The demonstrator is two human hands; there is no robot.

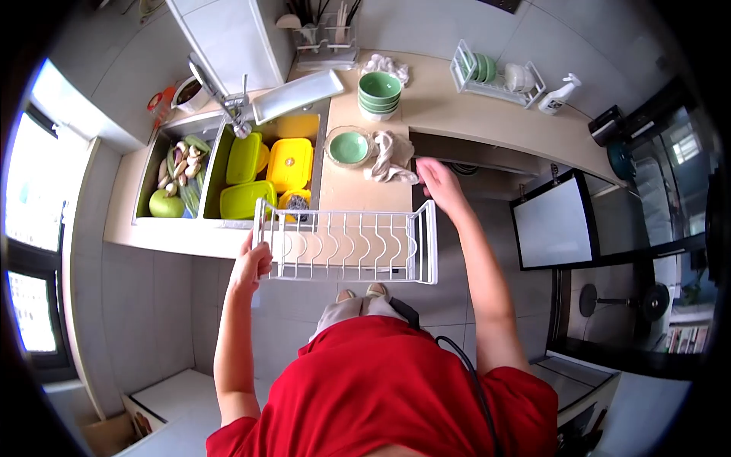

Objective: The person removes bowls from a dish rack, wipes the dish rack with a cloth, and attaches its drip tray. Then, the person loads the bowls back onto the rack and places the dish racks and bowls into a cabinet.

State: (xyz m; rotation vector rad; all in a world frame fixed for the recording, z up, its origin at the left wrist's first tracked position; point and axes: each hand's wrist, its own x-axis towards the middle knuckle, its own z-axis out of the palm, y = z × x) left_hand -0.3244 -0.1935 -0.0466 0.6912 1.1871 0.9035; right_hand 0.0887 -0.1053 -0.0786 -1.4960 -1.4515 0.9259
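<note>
My left hand is closed around the left end of a white wire dish rack. Nothing stands in the rack, which is held up in front of my body at the counter's edge. My right hand is off the rack, above its right end, beside the open cabinet. Its fingers stretch toward a crumpled pale cloth and look slightly blurred. On the counter by the cloth, a green bowl sits inside a clear glass bowl. A stack of green bowls stands behind them.
The left sink basin holds vegetables; the right one holds yellow and lime-green containers. A white tray lies behind the sink. At the back right are a small dish rack and a spray bottle. A cabinet door hangs open at right.
</note>
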